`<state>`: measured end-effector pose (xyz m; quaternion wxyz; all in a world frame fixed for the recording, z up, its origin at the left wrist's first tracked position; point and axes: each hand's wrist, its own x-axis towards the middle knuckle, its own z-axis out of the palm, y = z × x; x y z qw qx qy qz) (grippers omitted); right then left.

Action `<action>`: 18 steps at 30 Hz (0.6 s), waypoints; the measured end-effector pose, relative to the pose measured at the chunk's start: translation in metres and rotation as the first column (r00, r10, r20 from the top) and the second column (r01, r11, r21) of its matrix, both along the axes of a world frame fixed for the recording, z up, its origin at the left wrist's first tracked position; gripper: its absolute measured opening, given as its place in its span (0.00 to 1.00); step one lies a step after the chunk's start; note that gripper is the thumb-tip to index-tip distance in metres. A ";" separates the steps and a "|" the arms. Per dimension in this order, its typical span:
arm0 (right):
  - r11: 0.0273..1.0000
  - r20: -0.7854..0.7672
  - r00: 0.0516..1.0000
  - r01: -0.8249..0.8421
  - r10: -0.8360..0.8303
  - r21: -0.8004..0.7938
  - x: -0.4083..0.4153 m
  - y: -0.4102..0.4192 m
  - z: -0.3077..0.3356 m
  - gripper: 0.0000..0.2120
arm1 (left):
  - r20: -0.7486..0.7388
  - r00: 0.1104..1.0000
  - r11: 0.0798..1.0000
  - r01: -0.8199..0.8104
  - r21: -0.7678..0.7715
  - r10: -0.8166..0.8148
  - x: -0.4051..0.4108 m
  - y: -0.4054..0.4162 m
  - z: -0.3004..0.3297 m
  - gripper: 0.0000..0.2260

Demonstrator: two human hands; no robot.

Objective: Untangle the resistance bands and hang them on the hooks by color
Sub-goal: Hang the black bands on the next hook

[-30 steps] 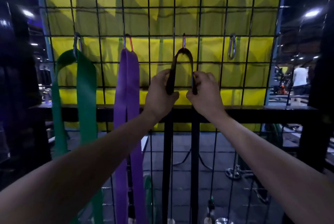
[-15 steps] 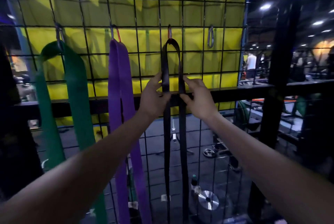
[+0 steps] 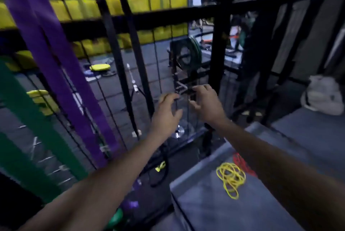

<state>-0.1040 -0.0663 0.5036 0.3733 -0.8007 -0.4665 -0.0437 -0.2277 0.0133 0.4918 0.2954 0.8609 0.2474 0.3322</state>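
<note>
The green band (image 3: 28,128), the purple band (image 3: 56,59) and the black band (image 3: 121,47) hang side by side down the wire grid (image 3: 164,31). Their hooks are out of view above. My left hand (image 3: 166,113) and my right hand (image 3: 207,103) float in front of the grid, right of the black band, with fingers spread and loosely bent. Neither holds anything. A tangle of thin yellow bands (image 3: 230,178) lies on the grey box (image 3: 214,210) below. A red band (image 3: 241,163) shows beside it, partly behind my right forearm.
A black frame post (image 3: 220,44) stands just right of the grid. Behind the grid are weight plates (image 3: 188,55) and gear on the floor. A white bag (image 3: 323,94) sits on a grey platform (image 3: 317,130) at right. The frame is motion-blurred.
Both hands have let go of the black band and dropped lower and to the right. The view has swung down and right, bringing the grey box with yellow and red bands into sight.
</note>
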 end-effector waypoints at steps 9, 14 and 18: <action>0.932 -0.181 0.945 0.211 -0.272 -0.295 0.065 -0.109 -0.143 0.18 | -0.289 0.928 0.956 0.168 -0.240 -0.235 0.086 -0.077 -0.142 0.16; 0.856 -0.224 0.906 0.223 -0.358 -0.466 0.101 -0.156 -0.231 0.20 | -0.433 0.820 0.911 0.236 -0.338 -0.373 0.122 -0.105 -0.225 0.18; 0.794 -0.291 0.851 0.213 -0.437 -0.569 0.113 -0.183 -0.296 0.18 | -0.540 0.744 0.890 0.161 -0.427 -0.394 0.131 -0.112 -0.292 0.22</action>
